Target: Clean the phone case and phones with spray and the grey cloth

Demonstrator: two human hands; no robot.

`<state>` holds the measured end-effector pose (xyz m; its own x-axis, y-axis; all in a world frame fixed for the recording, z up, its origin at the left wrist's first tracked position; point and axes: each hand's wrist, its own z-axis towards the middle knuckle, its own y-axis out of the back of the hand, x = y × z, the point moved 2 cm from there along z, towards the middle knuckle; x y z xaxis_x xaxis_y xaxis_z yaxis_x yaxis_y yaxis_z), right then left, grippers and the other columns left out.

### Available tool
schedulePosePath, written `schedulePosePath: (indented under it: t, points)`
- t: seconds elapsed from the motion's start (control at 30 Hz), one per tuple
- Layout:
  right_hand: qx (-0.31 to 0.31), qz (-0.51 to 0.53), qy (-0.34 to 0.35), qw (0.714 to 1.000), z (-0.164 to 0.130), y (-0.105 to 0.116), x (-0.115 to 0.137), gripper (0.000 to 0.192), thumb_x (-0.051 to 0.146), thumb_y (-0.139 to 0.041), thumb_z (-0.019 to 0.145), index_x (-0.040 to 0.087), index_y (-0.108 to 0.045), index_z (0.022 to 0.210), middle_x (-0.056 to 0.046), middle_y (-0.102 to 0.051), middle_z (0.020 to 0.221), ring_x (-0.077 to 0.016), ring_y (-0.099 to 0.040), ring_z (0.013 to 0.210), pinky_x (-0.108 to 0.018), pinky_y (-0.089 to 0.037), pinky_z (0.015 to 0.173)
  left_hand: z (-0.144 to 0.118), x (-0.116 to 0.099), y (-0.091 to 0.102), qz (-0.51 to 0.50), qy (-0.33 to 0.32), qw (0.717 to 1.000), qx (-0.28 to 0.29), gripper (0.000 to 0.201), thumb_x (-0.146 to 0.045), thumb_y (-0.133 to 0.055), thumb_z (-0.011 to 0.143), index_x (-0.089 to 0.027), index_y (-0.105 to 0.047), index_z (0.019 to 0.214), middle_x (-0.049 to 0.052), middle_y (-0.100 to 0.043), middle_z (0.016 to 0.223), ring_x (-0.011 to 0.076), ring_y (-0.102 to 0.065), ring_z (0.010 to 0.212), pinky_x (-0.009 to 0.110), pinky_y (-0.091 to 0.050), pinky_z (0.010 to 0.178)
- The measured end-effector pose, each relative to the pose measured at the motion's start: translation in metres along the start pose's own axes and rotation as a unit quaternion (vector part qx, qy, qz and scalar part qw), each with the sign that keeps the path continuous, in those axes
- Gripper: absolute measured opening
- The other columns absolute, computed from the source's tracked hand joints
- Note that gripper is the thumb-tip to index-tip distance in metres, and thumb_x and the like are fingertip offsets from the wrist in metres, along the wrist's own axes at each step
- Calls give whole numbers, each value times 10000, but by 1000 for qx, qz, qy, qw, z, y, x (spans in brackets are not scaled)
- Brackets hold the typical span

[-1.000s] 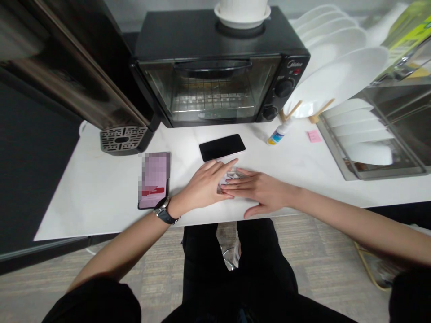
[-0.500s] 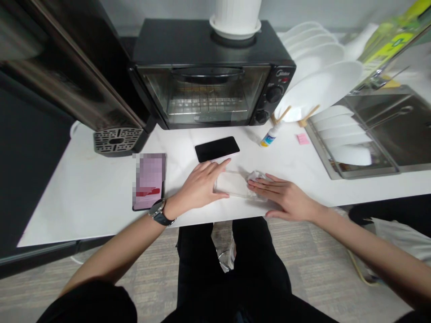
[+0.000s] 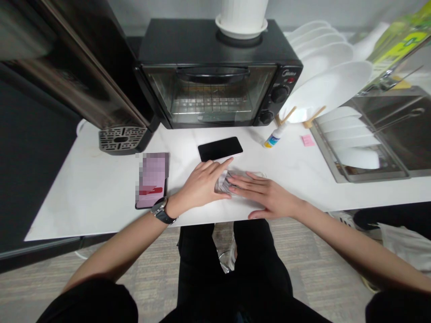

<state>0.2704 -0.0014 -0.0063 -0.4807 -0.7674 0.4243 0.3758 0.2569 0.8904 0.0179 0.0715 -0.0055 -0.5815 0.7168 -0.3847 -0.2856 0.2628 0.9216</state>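
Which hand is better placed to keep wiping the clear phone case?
Right, probably. The right hand lies flat on top of the clear phone case, its fingers pressing a wipe onto it. The left hand only braces the case's left end, beside the black phone.

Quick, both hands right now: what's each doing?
Left hand: open, flat, steadying the clear phone case.
Right hand: open, fingers pressing flat on that case.

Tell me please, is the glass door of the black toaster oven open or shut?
Shut. The black toaster oven has its glass door standing upright, flush with the front, its handle at the top, and the wire rack shows only through the glass.
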Motion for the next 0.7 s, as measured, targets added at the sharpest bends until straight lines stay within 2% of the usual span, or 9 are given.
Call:
schedulePosePath:
  t: [0.1,0.23,0.3,0.4,0.47,0.53,0.6,0.7]
  points:
    - [-41,-3,-37,998,-17,6,0,868,552,-496,1130,398,27,1805,-13,-195,1834,-271,-286,1693,-555,-288,1419,1,-1,-1,5,-2,1000,-2,1100,-573,-872,898,-185,-312,1761,146,-685,1479,344,-623,1315,432,-460,1168]
    - [11,-4,-29,1000,2,-9,3,1058,590,-630,1069,393,122,1786,-48,-285,1799,-286,-390,1649,-540,-341,1395,2,0,-1,5,-7,1000,-2,1108,-584,-876,889,-187,-318,1760,149,-699,1454,347,-630,1298,437,-468,1157]
    - [28,-6,-26,999,18,-16,3,1086,635,-659,1046,347,64,1804,-78,-317,1784,-301,-411,1641,-533,-352,1390,2,0,0,7,-6,1000,3,1099,-587,-876,888,-184,-333,1753,148,-712,1431,349,-638,1277,444,-473,1148]
    - [29,-12,-33,999,23,-15,-2,986,653,-624,1065,298,-97,1819,-98,-378,1760,-326,-465,1612,-546,-365,1388,2,0,1,11,3,1000,7,1075,-578,-865,899,-179,-340,1749,146,-720,1422,354,-642,1278,456,-476,1142]
    - [25,-16,-47,998,8,-7,-6,949,620,-606,1084,334,-74,1816,-78,-394,1764,-332,-495,1594,-573,-378,1385,2,-1,2,8,11,1000,8,1067,-560,-856,909,-182,-324,1753,138,-720,1436,352,-638,1298,459,-471,1152]
    - [20,-23,-75,997,-18,3,-12,950,599,-608,1083,423,-11,1801,-19,-401,1765,-327,-520,1578,-596,-414,1371,2,-2,2,0,17,1000,12,1066,-549,-844,919,-192,-297,1761,126,-717,1453,348,-635,1307,463,-468,1159]
    - [21,-34,-106,994,-44,11,-16,921,608,-609,1070,500,-41,1787,35,-432,1747,-336,-565,1540,-608,-468,1344,1,-3,1,-9,18,1000,12,1059,-547,-826,929,-230,-267,1771,110,-714,1464,344,-634,1313,470,-472,1165]
    - [19,-46,-112,992,-61,15,-15,934,635,-612,1057,493,-50,1789,14,-476,1727,-349,-585,1520,-624,-510,1313,0,-5,0,-23,6,1000,2,1061,-524,-822,934,-285,-229,1781,88,-713,1458,335,-622,1339,471,-471,1191]
